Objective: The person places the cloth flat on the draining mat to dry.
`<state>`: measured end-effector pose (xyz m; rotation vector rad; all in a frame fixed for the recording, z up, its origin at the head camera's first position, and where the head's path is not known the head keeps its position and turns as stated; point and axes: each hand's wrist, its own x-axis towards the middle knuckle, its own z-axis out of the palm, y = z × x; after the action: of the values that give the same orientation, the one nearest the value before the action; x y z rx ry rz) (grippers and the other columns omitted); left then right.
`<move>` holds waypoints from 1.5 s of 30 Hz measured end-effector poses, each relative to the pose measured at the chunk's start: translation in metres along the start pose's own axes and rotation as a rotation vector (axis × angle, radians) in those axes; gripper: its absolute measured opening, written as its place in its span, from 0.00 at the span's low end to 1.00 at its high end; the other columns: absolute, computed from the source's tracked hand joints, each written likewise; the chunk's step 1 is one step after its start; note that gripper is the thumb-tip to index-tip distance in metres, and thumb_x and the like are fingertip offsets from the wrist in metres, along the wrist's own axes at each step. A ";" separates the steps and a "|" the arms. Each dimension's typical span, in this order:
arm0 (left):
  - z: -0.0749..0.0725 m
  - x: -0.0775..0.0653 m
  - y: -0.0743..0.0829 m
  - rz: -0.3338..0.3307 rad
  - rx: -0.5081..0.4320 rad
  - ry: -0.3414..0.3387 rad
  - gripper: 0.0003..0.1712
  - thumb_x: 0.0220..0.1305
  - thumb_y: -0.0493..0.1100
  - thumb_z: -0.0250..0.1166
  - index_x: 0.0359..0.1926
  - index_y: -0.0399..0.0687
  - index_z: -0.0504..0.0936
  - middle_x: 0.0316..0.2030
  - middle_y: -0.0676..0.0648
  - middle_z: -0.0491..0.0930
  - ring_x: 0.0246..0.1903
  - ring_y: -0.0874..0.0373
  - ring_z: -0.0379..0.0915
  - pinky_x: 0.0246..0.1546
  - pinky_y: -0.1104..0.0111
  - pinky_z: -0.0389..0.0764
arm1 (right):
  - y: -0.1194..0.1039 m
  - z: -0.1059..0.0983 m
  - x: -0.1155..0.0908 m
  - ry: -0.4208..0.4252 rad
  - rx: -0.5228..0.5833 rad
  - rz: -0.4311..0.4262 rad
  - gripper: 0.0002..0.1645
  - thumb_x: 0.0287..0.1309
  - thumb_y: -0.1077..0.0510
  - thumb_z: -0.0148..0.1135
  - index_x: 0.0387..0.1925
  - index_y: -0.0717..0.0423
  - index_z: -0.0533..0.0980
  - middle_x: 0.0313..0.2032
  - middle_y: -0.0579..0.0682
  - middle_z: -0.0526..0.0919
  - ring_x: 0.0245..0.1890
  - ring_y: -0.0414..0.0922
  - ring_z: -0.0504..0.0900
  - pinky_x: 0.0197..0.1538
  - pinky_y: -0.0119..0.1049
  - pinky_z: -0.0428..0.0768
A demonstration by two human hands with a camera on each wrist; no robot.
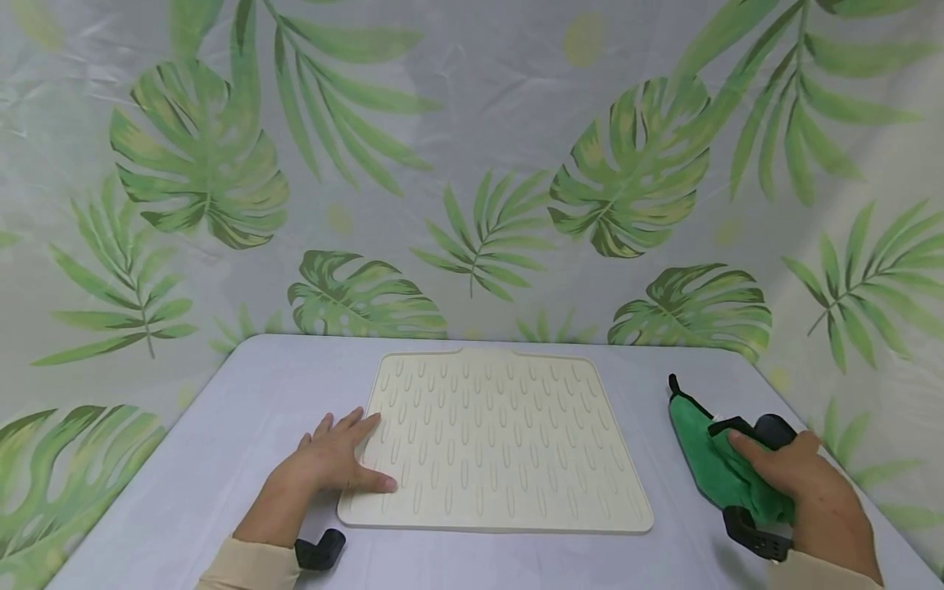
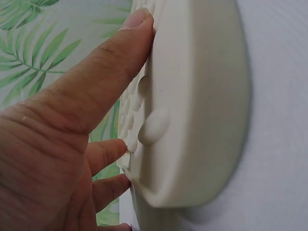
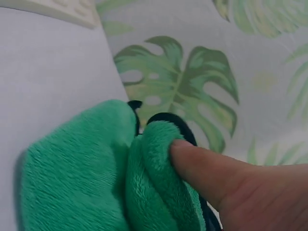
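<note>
A cream mat [image 1: 490, 442] with rows of raised oval ridges lies flat on the white table. My left hand [image 1: 335, 455] rests on its left side, thumb on the ridged top near the front left corner and fingers spread along the left edge. In the left wrist view the thumb [image 2: 113, 57] lies across the mat's rim [image 2: 211, 120]. To the right of the mat, my right hand [image 1: 804, 475] grips a fluffy green cloth [image 1: 696, 451] with dark trim and a black hanging loop. The thumb [image 3: 207, 168] presses on a fold of it; the other fingers are hidden.
The white table cover [image 1: 295, 377] reaches back to a leaf-printed curtain [image 1: 487, 123]. Each wrist carries a black camera mount [image 1: 320, 549], and the right one sits close to the cloth. The table's right edge runs near the right hand.
</note>
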<state>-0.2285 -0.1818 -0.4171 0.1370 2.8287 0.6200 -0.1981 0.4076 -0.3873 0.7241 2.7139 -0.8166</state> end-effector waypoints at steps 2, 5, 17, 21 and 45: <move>0.000 0.000 0.000 0.002 -0.001 -0.004 0.70 0.36 0.72 0.81 0.78 0.49 0.62 0.79 0.34 0.53 0.76 0.21 0.36 0.70 0.25 0.43 | -0.002 0.003 0.001 -0.029 0.008 -0.003 0.74 0.65 0.26 0.46 0.67 0.86 0.23 0.63 0.91 0.43 0.61 0.79 0.61 0.64 0.67 0.70; 0.000 0.000 0.000 0.002 -0.001 -0.003 0.71 0.36 0.72 0.81 0.78 0.49 0.62 0.79 0.34 0.53 0.76 0.21 0.36 0.70 0.24 0.43 | -0.006 0.009 0.002 -0.040 -0.001 0.003 0.78 0.61 0.24 0.53 0.68 0.84 0.23 0.61 0.92 0.49 0.59 0.80 0.63 0.61 0.67 0.73; 0.001 -0.001 0.001 0.009 0.005 0.007 0.70 0.36 0.72 0.81 0.78 0.49 0.63 0.79 0.34 0.54 0.76 0.20 0.37 0.70 0.24 0.44 | -0.018 0.027 0.009 0.087 -0.031 -0.036 0.75 0.54 0.30 0.66 0.74 0.75 0.34 0.59 0.94 0.52 0.58 0.88 0.57 0.56 0.74 0.69; 0.001 0.000 0.001 0.008 0.004 0.006 0.70 0.36 0.72 0.81 0.78 0.48 0.63 0.79 0.34 0.54 0.76 0.20 0.37 0.70 0.24 0.43 | -0.019 0.029 0.011 0.113 -0.054 -0.062 0.69 0.53 0.31 0.66 0.71 0.77 0.44 0.57 0.92 0.57 0.56 0.87 0.58 0.52 0.73 0.67; 0.001 0.000 0.002 0.013 0.010 0.009 0.70 0.36 0.72 0.80 0.77 0.49 0.63 0.78 0.33 0.55 0.76 0.19 0.38 0.70 0.24 0.45 | -0.030 0.036 0.010 0.140 -0.138 -0.253 0.54 0.57 0.46 0.65 0.72 0.71 0.50 0.56 0.90 0.64 0.49 0.77 0.74 0.39 0.56 0.78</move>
<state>-0.2281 -0.1798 -0.4173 0.1548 2.8423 0.6102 -0.2198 0.3691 -0.4065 0.4293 2.9954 -0.6399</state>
